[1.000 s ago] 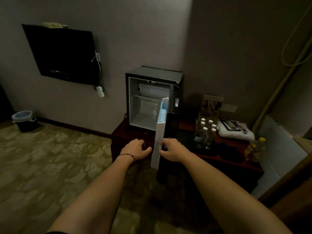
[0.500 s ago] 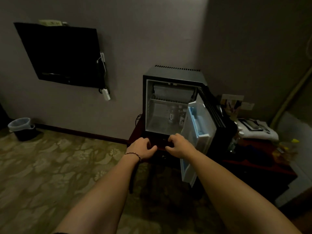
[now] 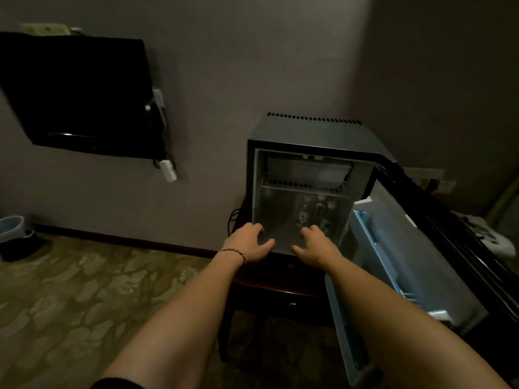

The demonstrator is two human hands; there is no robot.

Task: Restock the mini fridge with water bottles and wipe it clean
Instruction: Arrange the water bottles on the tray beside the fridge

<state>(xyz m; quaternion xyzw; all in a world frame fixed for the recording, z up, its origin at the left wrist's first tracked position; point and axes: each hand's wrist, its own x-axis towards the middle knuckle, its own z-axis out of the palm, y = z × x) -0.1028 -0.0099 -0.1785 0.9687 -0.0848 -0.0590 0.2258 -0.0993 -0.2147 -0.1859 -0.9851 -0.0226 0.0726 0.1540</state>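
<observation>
Two bare hands, left hand (image 3: 250,242) and right hand (image 3: 316,245), fingers loosely spread and empty, reach the mini fridge (image 3: 306,192) sill; door (image 3: 398,265) now swung wider; water bottles (image 3: 314,211) inside, labels unreadable; television (image 3: 81,96) beyond.

Both arms reach forward — left hand (image 3: 250,242) and right hand (image 3: 317,245) side by side, fingers loosely spread, empty.

fridge door (image 3: 404,256) swung wide open, both hands (image 3: 280,242) now at fridge mouth
</observation>
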